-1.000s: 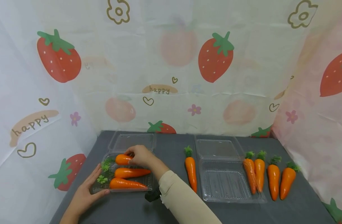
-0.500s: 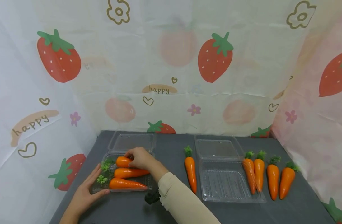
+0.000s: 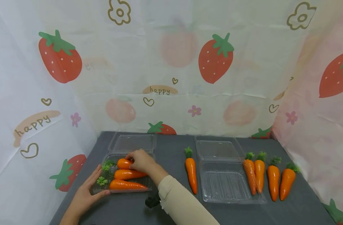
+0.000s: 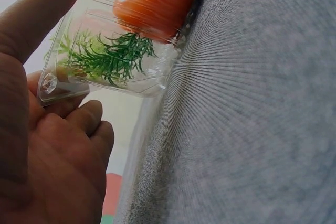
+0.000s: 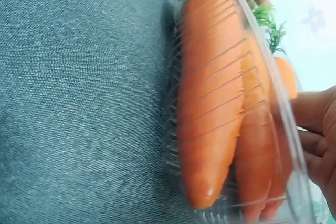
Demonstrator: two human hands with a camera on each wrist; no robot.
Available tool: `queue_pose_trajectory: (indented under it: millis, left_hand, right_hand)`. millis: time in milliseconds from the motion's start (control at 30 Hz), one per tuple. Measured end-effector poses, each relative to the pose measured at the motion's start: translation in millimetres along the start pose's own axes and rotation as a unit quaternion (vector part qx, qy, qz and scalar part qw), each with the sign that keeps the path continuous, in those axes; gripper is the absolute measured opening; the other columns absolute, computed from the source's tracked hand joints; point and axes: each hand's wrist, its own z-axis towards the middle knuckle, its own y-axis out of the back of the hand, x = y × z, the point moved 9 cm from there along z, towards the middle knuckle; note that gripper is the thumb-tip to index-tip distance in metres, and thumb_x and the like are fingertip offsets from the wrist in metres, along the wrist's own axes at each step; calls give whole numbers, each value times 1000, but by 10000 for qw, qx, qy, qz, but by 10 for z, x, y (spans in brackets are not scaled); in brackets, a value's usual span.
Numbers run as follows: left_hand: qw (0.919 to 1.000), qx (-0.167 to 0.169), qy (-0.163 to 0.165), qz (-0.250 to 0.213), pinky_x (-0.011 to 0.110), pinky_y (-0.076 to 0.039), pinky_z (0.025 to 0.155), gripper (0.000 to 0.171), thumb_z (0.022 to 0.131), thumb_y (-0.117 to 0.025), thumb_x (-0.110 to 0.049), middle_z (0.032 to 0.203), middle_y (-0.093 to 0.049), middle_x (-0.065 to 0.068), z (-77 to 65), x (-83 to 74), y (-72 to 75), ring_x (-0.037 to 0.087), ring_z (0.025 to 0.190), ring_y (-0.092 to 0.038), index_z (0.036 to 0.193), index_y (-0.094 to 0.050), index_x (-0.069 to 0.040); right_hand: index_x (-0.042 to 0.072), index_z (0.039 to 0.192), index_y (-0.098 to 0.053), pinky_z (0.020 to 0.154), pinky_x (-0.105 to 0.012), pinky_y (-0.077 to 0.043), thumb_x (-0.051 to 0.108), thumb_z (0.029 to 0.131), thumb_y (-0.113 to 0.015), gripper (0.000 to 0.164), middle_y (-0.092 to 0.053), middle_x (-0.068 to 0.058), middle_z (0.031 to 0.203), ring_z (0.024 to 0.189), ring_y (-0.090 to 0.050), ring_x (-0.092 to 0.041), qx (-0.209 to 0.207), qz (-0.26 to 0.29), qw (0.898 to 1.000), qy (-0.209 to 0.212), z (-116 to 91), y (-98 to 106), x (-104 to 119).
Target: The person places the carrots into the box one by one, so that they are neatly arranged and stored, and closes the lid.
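In the head view, a hinged clear plastic container with its lid folded back stands at the left, three orange carrots with green tops inside. My right hand grips the rear carrot from above by its body. Just in front of it lie the middle carrot and the front carrot. At the container's left front corner my left hand rests with extended fingers along the side and the thumb at the front edge. The right wrist view shows the front carrot through the ribbed wall.
A second clear container stands open at the right. A single carrot lies between the two containers. Several more carrots lie at the right, some partly behind the second container's wall. A printed cloth backdrop encloses the grey table.
My right hand has shifted slightly toward me with the rear carrot, which now lies closer to the middle carrot. My left hand has stayed at the container's corner.
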Motion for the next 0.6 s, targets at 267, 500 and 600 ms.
queue_pose_trajectory:
  millis: [267, 500, 600]
  left_hand:
    - [9999, 45, 90, -106, 71, -32, 107, 97, 85, -84, -37, 172, -19, 0, -2, 15, -10, -17, 142, -10, 163, -30, -16]
    - [10000, 22, 49, -64, 71, -32, 107, 96, 86, -84, -37, 172, -19, 1, -2, 12, -3, -11, 144, -12, 163, -30, -15]
    - [9999, 27, 76, -106, 72, -33, 106, 97, 85, -84, -38, 172, -19, 1, 1, 16, -7, -15, 142, -11, 163, -31, -15]
  right_hand:
    - [29, 130, -72, 90, -21, -55, 19, 94, -77, 37, -71, 11, 123, 110, -65, -6, -93, -124, 9999, -55, -18, -48, -10]
    - [29, 127, -74, 92, -21, -55, 19, 95, -76, 34, -71, 12, 122, 112, -65, -6, -144, -154, 9998, -65, -27, -61, -17]
    - [29, 126, -74, 92, -22, -55, 19, 95, -76, 33, -71, 12, 122, 112, -65, -6, -137, -120, 9998, -127, -26, -54, -35]
